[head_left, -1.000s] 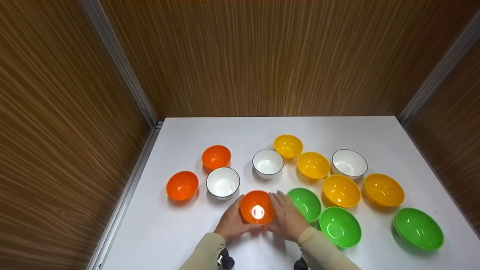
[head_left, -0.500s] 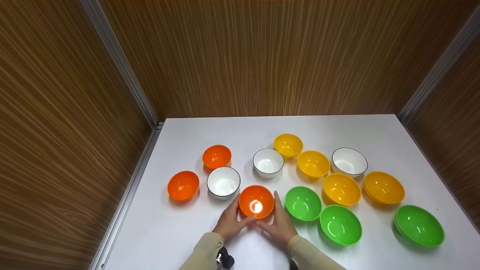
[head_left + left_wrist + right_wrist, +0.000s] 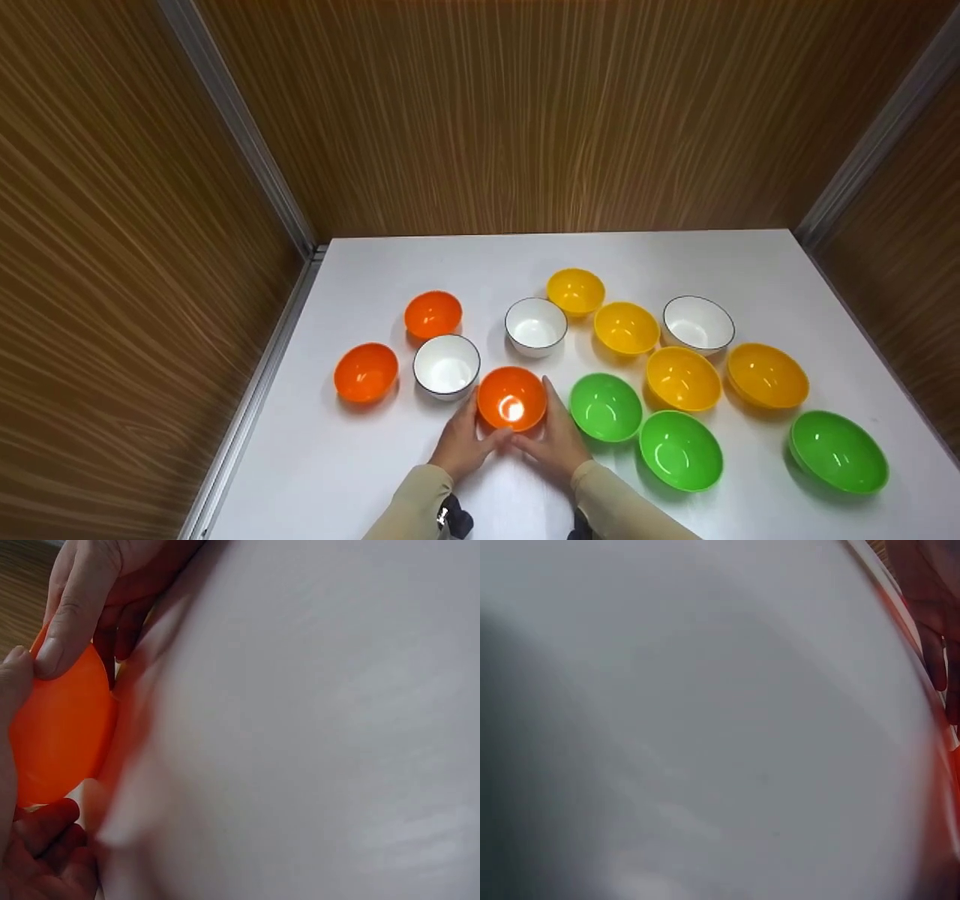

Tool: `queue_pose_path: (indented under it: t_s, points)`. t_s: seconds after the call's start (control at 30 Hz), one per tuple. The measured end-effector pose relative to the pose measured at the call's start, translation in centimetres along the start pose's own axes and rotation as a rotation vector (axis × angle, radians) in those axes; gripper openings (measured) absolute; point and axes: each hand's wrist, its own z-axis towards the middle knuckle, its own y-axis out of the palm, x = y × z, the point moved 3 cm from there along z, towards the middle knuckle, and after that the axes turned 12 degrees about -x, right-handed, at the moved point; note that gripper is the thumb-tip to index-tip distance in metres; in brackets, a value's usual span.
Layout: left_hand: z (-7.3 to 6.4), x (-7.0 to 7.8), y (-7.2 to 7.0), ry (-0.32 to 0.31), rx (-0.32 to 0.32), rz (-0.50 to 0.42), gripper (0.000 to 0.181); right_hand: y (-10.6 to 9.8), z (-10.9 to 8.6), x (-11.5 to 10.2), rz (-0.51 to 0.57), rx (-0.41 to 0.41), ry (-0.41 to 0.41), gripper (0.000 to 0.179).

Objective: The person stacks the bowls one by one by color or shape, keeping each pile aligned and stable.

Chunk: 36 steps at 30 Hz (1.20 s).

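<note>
A small orange bowl (image 3: 511,397) stands upright between both hands near the front middle of the table. My left hand (image 3: 459,444) holds its left side and my right hand (image 3: 556,442) its right, fingers along the outer wall. Both thumbs meet at the near side of the bowl. In the left wrist view the thumbs lie against the bowl (image 3: 64,727), low over the white surface; whether its base touches is hard to tell. The right wrist view shows mostly blurred white, with some fingers (image 3: 932,652) at the right edge.
Close to the left hand is a white bowl (image 3: 447,366), with two orange bowls (image 3: 366,373) beyond it. A green bowl (image 3: 606,407) is just right of the right hand. Several yellow, green and white bowls spread farther right. Wood-grain panels (image 3: 525,120) enclose the table.
The orange bowl has moved slightly away from me, up beside the white bowl, carried by both hands. The right hand has shifted left, uncovering the nearby green bowl.
</note>
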Motion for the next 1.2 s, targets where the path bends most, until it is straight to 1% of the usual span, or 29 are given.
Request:
queue_pose_path:
  t_s: [0.13, 0.23, 0.33, 0.43, 0.47, 0.57, 0.67, 0.77, 0.83, 0.9, 0.97, 1.13, 1.2]
  points:
    - [0.1, 0.3, 0.1, 0.008, 0.015, 0.028, 0.097, 0.0, 0.1, 0.2, -0.023, 0.026, 0.001, 0.12]
    - [0.1, 0.5, 0.1, 0.021, 0.025, 0.025, 0.095, 0.1, 0.1, 0.4, -0.025, 0.048, 0.006, 0.121]
    - [0.0, 0.5, 0.1, 0.022, 0.027, 0.021, 0.095, 0.2, 0.0, 0.4, -0.01, 0.061, 0.016, 0.121]
    - [-0.3, 0.4, 0.2, 0.018, 0.024, 0.024, 0.095, 0.4, -0.2, 0.3, 0.001, 0.068, 0.033, 0.121]
    - [-0.5, 0.4, 0.1, 0.025, 0.023, 0.024, 0.094, 0.5, -0.2, 0.3, -0.001, 0.071, 0.028, 0.121]
    - [-1.0, 0.5, -0.1, 0.053, 0.025, -0.015, 0.092, 0.7, -0.3, 0.2, -0.004, 0.078, 0.024, 0.121]
    - [-1.7, 0.5, -0.7, 0.07, 0.047, -0.041, 0.086, 0.9, -0.1, 0.2, 0.007, 0.078, 0.018, 0.12]
    - [-2.4, 0.4, -1.4, 0.051, 0.065, -0.056, 0.075, 1.0, 0.0, 0.2, 0.02, 0.069, 0.039, 0.12]
    - [-2.9, 0.5, -2.0, 0.041, 0.078, -0.072, 0.064, 0.9, 0.0, 0.2, 0.02, 0.068, 0.036, 0.119]
    - [-3.4, 0.7, -2.6, 0.039, 0.104, -0.086, 0.053, 0.9, 0.0, 0.2, 0.018, 0.065, 0.041, 0.119]
    - [-3.9, 1.0, -3.3, 0.051, 0.153, -0.089, 0.045, 0.8, 0.0, 0.1, 0.018, 0.06, 0.047, 0.118]
    - [-4.9, 2.2, -5.7, 0.109, 0.299, -0.035, 0.031, 0.6, -0.1, 0.3, 0.012, 0.049, 0.06, 0.118]
    - [-5.0, 2.6, -6.8, 0.115, 0.342, -0.007, 0.029, 0.4, -0.2, 0.4, 0.007, 0.052, 0.062, 0.117]
